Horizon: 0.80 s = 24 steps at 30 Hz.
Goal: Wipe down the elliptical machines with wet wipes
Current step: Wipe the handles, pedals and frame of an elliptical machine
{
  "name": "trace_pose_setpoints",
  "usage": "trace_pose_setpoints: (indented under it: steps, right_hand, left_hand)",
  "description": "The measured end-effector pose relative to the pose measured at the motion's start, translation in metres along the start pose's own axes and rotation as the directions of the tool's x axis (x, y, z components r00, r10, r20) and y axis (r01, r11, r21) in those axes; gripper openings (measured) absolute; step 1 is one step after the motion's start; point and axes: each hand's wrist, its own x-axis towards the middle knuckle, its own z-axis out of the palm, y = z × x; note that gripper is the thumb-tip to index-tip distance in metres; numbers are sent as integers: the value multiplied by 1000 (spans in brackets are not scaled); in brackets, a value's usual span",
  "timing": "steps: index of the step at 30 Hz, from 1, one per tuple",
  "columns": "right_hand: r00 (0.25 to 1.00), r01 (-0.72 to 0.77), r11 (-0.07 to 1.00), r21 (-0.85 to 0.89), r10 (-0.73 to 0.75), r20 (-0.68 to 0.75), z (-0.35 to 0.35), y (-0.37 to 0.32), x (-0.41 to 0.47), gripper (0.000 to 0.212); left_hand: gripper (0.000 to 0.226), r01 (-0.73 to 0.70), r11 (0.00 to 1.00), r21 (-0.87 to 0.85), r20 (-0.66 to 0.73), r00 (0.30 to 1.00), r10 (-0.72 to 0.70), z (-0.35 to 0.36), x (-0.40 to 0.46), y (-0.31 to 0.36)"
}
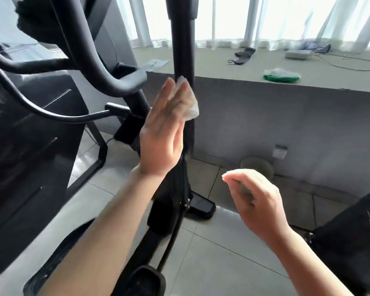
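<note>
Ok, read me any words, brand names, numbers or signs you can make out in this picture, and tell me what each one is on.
No text can be read anywhere in this view.
Blue and white package on the ledge: some print, too blurred to read.
Green and white packet on the ledge: no legible print.
Flat sheet on the ledge: markings too faint.
Elliptical upright bar and wet wipe: no lettering visible.

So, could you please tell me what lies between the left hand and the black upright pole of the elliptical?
In the head view, a white wet wipe lies between the left hand and the pole.
</note>
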Motion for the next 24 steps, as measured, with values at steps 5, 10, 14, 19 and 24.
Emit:
trace_pose_setpoints:
  steps: [5,10,14,19,24]
  right_hand:
    - [995,93,995,46,-95,42,-11,3,-13,20]
    - [996,-17,1000,10,16,89,-12,15,-24,22]
    - [948,-286,956,63,273,163,-11,13,-29,14]
    - [592,-788,591,175,647,481,0,32,-31,34]
    - [379,-909,196,368,754,536,9,61,-27,32]
  left_hand:
    - [21,-320,944,76,316,906,282,6,-39,-30]
    - [29,-242,968,68,464,867,184,2,-112,-21]
    - [25,355,935,10,380,863,-332,12,-149,31]
    - [31,842,502,-198,393,538,-746,34,-133,100]
    - [26,949,233,-210,558,312,-769,76,-130,104]
